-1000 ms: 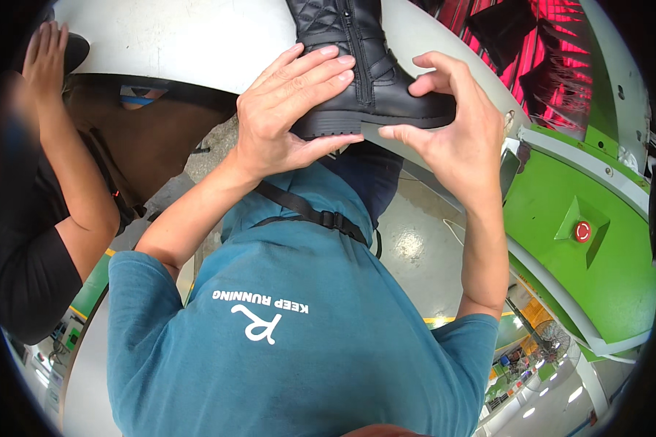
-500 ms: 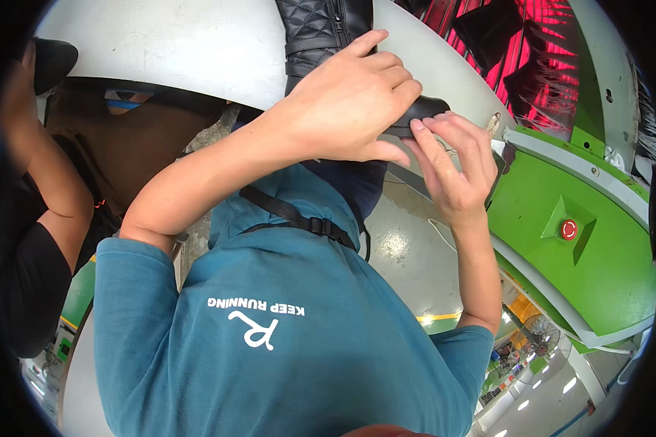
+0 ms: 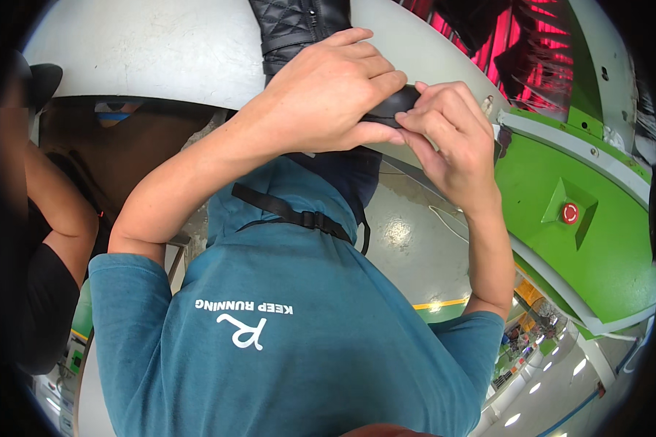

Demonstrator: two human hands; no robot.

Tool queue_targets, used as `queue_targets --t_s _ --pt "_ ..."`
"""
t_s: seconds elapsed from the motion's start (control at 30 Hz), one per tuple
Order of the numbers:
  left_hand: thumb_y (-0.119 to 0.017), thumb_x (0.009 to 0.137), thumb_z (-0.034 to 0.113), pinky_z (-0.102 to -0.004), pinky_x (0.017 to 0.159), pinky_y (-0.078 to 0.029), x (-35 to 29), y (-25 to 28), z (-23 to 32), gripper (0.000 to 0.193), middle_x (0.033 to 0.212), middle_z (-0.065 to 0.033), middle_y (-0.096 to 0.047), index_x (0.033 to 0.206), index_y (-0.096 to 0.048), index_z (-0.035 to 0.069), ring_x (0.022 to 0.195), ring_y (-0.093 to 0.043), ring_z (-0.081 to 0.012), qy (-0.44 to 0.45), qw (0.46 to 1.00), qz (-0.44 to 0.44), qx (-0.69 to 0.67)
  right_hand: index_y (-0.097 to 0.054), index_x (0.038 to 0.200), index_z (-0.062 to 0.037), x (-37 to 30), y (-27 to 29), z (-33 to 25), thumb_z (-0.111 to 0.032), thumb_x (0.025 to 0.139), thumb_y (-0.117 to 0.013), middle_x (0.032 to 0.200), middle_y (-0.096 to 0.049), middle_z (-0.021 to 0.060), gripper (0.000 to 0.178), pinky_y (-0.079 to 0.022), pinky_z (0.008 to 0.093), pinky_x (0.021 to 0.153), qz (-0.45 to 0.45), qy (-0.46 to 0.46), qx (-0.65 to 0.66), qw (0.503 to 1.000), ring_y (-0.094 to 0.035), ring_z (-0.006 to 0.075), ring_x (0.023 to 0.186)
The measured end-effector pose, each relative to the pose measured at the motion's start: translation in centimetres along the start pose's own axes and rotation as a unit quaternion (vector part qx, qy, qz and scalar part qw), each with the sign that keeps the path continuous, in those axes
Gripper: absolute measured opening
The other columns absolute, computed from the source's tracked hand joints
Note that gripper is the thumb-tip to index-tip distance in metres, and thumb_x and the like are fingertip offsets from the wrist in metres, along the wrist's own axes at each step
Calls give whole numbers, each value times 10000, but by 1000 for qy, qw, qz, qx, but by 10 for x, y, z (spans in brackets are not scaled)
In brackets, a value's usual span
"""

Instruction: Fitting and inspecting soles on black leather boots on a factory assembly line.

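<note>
A black boot (image 3: 291, 48) with a quilted shaft and a zipper lies on its side along the near edge of the white table, its toe pointing right. My left hand (image 3: 335, 89) is closed over the boot's foot, thumb along the lower edge and fingers across the top. At the toe, my right hand (image 3: 455, 131) pinches the rim of the sole with bent fingers. Between both hands the smooth dark toe shows; most of the foot is hidden under my left hand.
The white table (image 3: 160, 47) curves across the top. On the right stands a green machine (image 3: 539, 171) with a red button (image 3: 570, 213); behind it, a red-lit opening (image 3: 499, 44) has bristle strips. A co-worker's arm (image 3: 65, 197) and a dark rounded object (image 3: 46, 81) are at far left.
Both hands and the boot have shifted a little to the left in view. My right fingers, straighter before, have bent and closed on the toe.
</note>
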State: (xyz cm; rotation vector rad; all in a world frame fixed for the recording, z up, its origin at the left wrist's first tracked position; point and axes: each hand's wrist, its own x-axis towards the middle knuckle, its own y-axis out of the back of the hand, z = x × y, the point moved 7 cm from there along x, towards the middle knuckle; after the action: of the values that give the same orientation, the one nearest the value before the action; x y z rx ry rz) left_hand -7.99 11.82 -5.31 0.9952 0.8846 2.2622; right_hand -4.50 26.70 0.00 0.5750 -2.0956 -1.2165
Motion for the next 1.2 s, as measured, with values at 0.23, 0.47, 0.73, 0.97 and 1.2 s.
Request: queue_targets --t_s 0.23,0.47,0.73,0.97,1.2 --pt "-874 859 551 -575 1323 -387 13 4 0 693 1160 -149 -758 1285 -731 24 1241 -710 -353 -98 990 -86 -59 -697 1389 -21 -91 67 145 -501 995 -795 1150 -792 226 630 -609 501 895 -95 -513 -235 820 -778 395 1021" --pt "-826 920 574 -582 1309 -360 17 12 3 633 1014 -147 -695 1194 -730 12 1089 -695 -351 -135 983 -121 -30 -747 1360 -16 -120 10 190 -374 898 -911 964 -750 137 607 -600 458 869 -1 -515 -52 856 -776 319 948" --pt "-817 895 682 -583 1314 -361 18 12 9 753 1025 -153 -730 1199 -757 -4 1096 -708 -353 -167 975 -132 -56 -545 1322 -120 -16 39 101 -398 1247 -449 978 -659 50 303 -568 308 627 262 -364 487 749 -706 158 771" --pt "-866 858 660 -561 1246 -429 27 9 6 745 1062 -168 -732 1182 -754 -1 1099 -702 -393 -164 974 -141 -61 -612 1287 -50 30 -7 76 -415 1233 -498 827 -436 -35 386 -370 287 621 278 -269 718 579 -426 94 707" --pt "-759 929 744 -559 1267 -434 25 1 2 795 1084 -158 -784 1126 -763 -26 1110 -718 -363 -166 978 -124 -38 -498 1388 -127 35 -34 61 -567 1233 -366 745 -397 -33 485 -287 245 489 237 -259 748 563 -322 66 572"
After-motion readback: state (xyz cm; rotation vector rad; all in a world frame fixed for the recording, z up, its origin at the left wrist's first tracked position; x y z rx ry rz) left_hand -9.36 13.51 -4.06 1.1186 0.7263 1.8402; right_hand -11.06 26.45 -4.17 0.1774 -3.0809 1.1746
